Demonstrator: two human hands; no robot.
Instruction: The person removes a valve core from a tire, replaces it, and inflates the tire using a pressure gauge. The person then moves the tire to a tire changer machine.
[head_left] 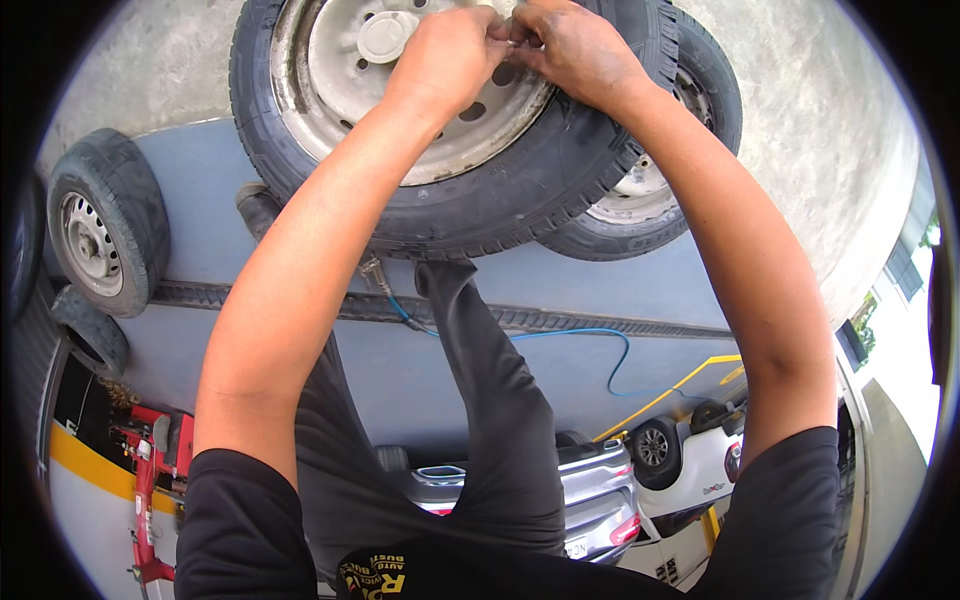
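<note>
A wheel lies flat on the ground, its black tyre [520, 190] around a pale steel rim [340, 70] with round holes and a white hub cap [385, 35]. Both my hands meet over the rim's upper right part. My left hand [450, 55] and my right hand [580, 50] pinch a small metal piece [516, 40] between their fingertips; the fingers hide most of it. My right hand is smudged dark. My forearms reach up from the lower edge.
A second wheel [690, 170] lies partly under the first. Two smaller tyres [100, 220] [90, 335] sit at left. A blue hose [600, 345] trails across the grey floor behind my dark-trousered legs [490, 400]. A red machine [150, 480] and parked cars [690, 460] appear upside down below.
</note>
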